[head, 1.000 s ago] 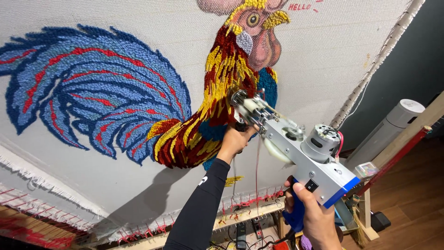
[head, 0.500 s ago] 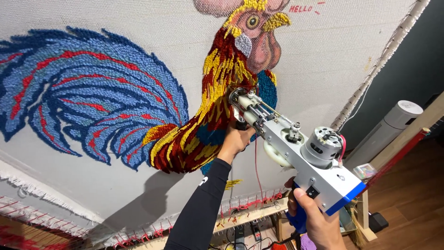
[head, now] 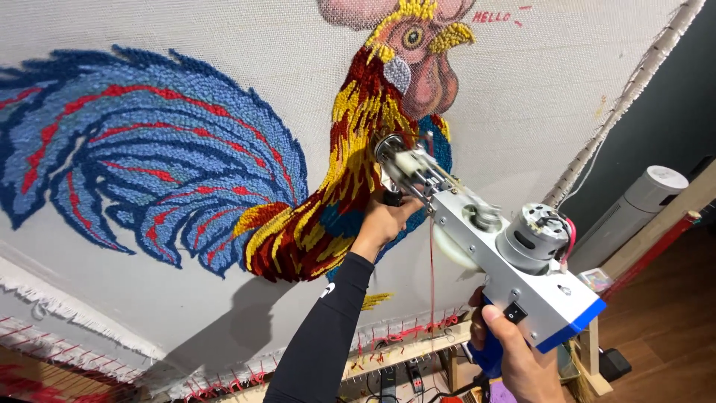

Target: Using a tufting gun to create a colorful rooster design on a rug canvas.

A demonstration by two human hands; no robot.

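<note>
Head view shows a silver, box-shaped metal tufting gun with a blue base (head: pixel 507 261) running from lower right toward centre frame, its needle tip pressed against the white stretched backing cloth (head: pixel 224 298) at the yarn rooster's (head: pixel 358 164) breast. The left hand (head: pixel 384 224), arm extended in a black sleeve (head: pixel 321 336), is clenched around the gun's front grip just below the nose. The right hand (head: pixel 522 358), at lower right, wraps the blue rear handle. Good tufting probably means keeping the nose square and firmly against the cloth, with both wrists locked.
</note>
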